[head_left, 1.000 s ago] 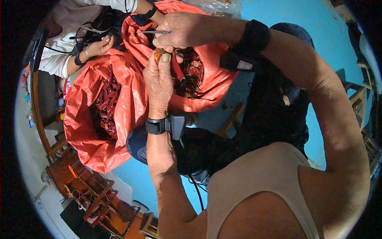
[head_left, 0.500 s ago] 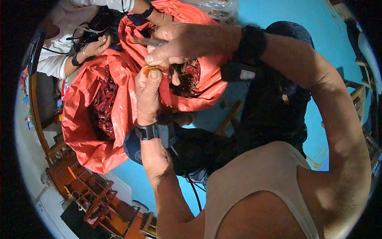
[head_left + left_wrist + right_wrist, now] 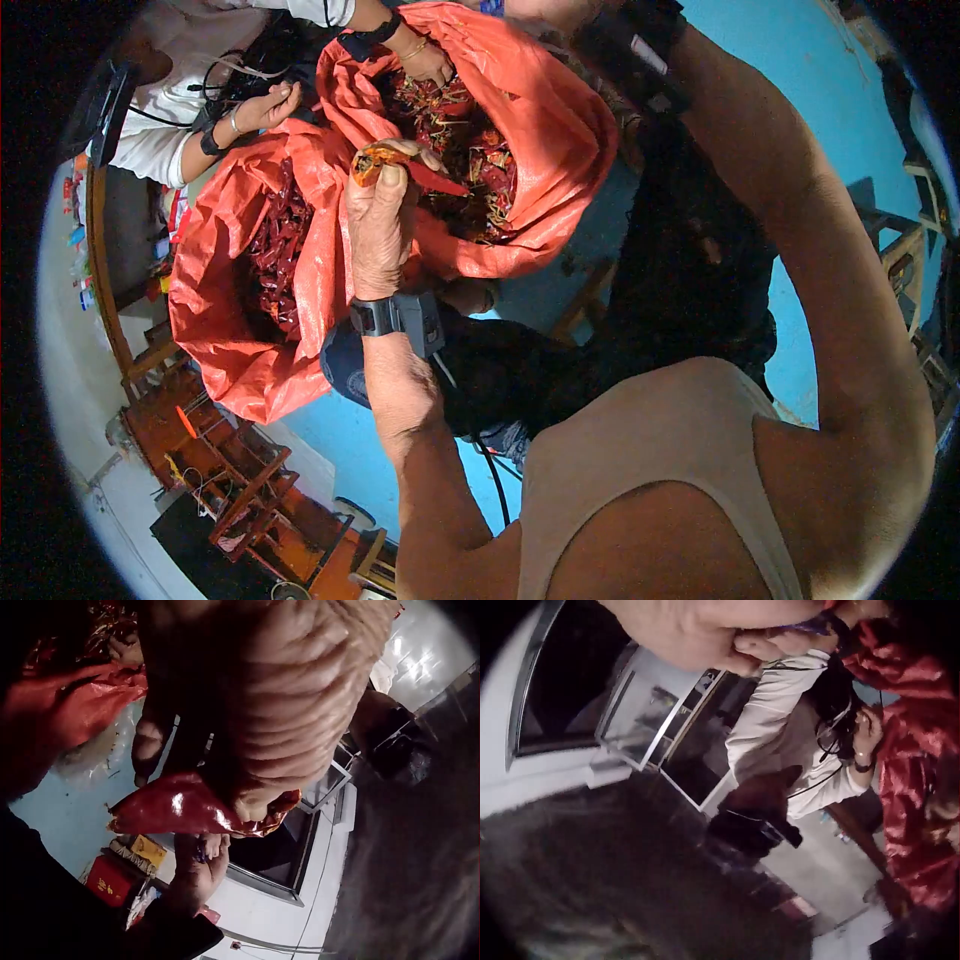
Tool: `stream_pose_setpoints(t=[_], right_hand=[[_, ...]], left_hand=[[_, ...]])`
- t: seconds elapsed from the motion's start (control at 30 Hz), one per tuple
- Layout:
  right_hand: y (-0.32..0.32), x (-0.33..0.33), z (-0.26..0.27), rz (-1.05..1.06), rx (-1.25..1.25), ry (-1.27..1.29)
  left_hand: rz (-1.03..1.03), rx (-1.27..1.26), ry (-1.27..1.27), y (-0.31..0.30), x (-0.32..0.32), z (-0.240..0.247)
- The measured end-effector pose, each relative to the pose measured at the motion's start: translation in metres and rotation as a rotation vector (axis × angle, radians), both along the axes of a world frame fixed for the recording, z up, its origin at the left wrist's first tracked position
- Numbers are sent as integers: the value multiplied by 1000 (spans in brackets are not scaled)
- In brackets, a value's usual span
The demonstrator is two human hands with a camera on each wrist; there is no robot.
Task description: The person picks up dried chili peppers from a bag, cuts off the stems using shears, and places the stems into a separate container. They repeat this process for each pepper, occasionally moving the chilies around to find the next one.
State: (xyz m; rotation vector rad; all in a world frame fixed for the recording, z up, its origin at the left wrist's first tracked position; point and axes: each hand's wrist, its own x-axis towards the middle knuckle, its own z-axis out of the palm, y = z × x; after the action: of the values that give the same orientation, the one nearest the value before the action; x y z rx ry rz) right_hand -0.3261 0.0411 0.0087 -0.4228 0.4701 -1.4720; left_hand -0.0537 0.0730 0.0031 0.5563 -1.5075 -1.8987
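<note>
A large red pepper (image 3: 438, 180), its broad end torn or cut into an orange opening, is held by my left hand (image 3: 380, 230) above the red sacks. In the left wrist view the glossy pepper (image 3: 169, 806) lies beneath the curled left hand (image 3: 300, 697). My right hand (image 3: 550, 8) is at the top edge of the head view, away from the pepper. The right wrist view shows that hand (image 3: 697, 630) with bent fingers around a small blue-purple thing (image 3: 817, 628), probably the tool's handle; its blade cannot be made out.
One red sack (image 3: 565, 130) holds peppers and stems; another red sack (image 3: 325, 240) holds dark red peppers. Across from me, a person in white has one hand (image 3: 428, 65) in the first sack and the other (image 3: 265, 108) raised. Wooden furniture (image 3: 240, 480) stands lower left.
My right hand, with the pointed tool seen earlier, has moved away from the pepper to the upper right. The pepper remains in my left hand, its broad end now uncovered.
</note>
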Motion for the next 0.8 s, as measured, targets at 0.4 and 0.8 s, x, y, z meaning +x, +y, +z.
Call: stream_pose_setpoints(t=[0.4,0.8], right_hand=[[40,79,12,-858,-1314,1602],[47,61,18,-692,-1166,1593]], left_hand=[[94,-178,-241,-2,6,9],[503,-202,-119,-31,25,17]])
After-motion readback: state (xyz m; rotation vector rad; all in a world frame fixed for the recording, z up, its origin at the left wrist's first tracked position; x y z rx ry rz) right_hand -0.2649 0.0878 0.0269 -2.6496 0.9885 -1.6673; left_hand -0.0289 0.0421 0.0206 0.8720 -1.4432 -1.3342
